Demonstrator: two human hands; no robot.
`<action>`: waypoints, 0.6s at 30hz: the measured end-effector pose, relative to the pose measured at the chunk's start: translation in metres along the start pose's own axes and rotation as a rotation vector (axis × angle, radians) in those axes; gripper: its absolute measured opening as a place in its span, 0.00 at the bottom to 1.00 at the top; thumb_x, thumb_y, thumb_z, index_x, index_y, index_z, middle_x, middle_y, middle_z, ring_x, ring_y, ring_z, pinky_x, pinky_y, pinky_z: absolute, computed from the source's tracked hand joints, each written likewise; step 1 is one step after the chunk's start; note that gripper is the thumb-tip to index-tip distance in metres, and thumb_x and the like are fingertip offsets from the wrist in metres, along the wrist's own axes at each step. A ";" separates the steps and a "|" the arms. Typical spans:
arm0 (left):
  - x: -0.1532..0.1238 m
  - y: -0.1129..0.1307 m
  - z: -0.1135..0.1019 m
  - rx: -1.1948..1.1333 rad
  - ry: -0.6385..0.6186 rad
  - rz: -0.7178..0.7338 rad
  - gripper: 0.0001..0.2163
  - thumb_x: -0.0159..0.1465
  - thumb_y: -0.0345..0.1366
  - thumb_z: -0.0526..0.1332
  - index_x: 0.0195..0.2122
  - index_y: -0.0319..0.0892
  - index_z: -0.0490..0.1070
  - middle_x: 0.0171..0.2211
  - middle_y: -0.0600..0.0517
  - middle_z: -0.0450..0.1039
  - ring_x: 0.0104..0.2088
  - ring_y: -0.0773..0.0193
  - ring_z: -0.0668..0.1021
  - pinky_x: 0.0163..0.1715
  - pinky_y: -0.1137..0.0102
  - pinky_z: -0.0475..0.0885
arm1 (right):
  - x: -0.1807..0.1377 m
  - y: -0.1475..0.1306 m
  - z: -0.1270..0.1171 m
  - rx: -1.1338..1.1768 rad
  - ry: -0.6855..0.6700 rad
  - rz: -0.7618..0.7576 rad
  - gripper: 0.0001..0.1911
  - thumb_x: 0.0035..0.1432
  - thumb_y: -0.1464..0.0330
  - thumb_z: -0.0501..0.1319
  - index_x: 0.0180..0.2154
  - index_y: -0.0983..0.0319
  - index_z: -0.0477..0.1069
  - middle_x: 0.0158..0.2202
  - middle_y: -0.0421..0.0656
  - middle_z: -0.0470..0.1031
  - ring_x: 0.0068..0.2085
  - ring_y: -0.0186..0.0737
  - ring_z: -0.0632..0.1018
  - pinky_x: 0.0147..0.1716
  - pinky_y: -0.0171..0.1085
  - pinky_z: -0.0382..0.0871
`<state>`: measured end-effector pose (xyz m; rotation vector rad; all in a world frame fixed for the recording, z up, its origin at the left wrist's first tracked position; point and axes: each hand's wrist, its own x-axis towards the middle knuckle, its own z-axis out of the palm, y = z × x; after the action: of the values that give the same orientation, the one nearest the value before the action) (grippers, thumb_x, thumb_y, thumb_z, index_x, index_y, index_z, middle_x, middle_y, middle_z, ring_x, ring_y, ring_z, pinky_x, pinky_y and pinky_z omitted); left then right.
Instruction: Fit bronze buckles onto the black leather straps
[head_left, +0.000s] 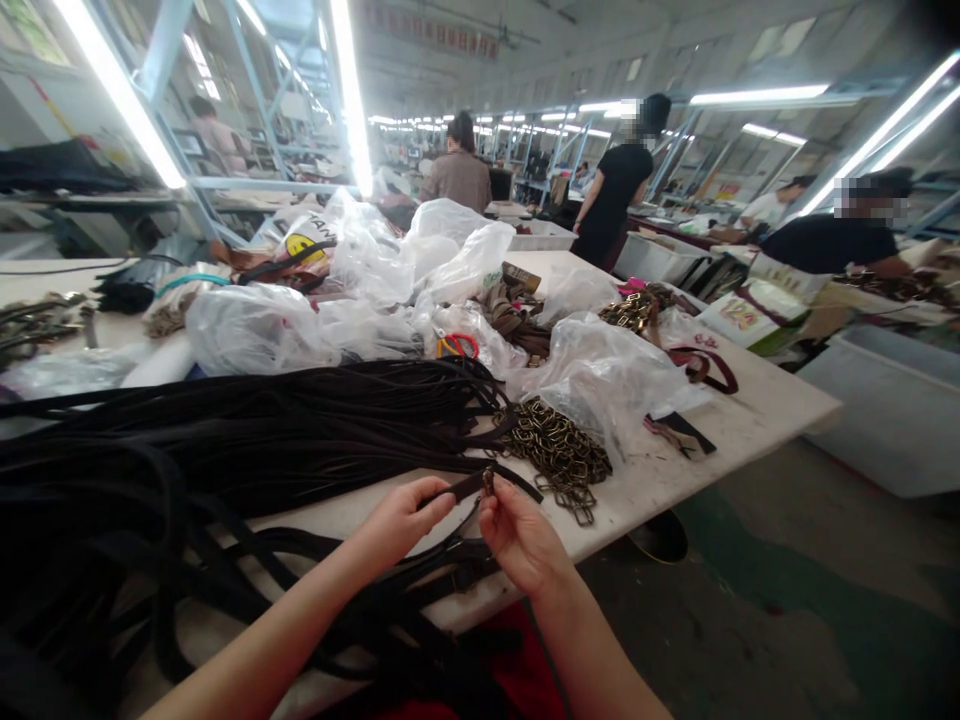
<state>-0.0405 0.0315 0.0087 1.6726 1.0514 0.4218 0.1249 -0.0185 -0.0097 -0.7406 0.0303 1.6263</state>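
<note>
My left hand (412, 515) is closed on a dark strap (469, 487), thumb on top, near the table's front edge. Between the fingertips of my right hand (521, 535) is a small brass-coloured metal buckle (488, 482), set against the strap. The strap's free end points right, past my right fingers. Just beyond lies a heap of brass-coloured metal rings (559, 445). A thick bundle of long black straps (247, 420) covers the table to the left, and more loose straps (292, 575) curve under my forearms and over the edge.
Clear plastic bags (600, 370) crowd the table's middle, with orange-and-red-handled scissors (459, 346) among them. A dark patch with a small tool (681, 436) lies at right. A white bin (885, 410) stands beyond the table's right edge. Several people (619, 185) are further back.
</note>
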 end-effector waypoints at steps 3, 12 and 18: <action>-0.002 0.003 -0.002 -0.017 -0.104 -0.012 0.16 0.57 0.49 0.53 0.32 0.39 0.67 0.20 0.58 0.57 0.20 0.72 0.60 0.18 0.77 0.56 | -0.002 0.001 -0.003 0.043 -0.009 0.080 0.09 0.43 0.74 0.68 0.29 0.64 0.71 0.25 0.37 0.74 0.22 0.24 0.73 0.22 0.22 0.70; -0.008 0.014 0.004 0.109 -0.024 0.151 0.14 0.61 0.44 0.50 0.41 0.41 0.65 0.31 0.53 0.70 0.30 0.67 0.69 0.30 0.74 0.65 | -0.011 0.014 -0.003 -0.204 -0.059 0.100 0.12 0.41 0.73 0.69 0.30 0.65 0.70 0.25 0.37 0.72 0.22 0.25 0.72 0.23 0.24 0.69; -0.003 0.007 0.013 0.269 0.098 0.376 0.10 0.60 0.37 0.54 0.42 0.45 0.70 0.37 0.50 0.69 0.39 0.63 0.71 0.41 0.70 0.65 | -0.008 0.018 -0.004 -0.436 -0.108 -0.036 0.12 0.40 0.69 0.69 0.29 0.66 0.70 0.22 0.36 0.70 0.23 0.26 0.70 0.24 0.25 0.66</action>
<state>-0.0298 0.0207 0.0113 2.1201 0.8914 0.6325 0.1101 -0.0311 -0.0161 -0.9747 -0.4245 1.6546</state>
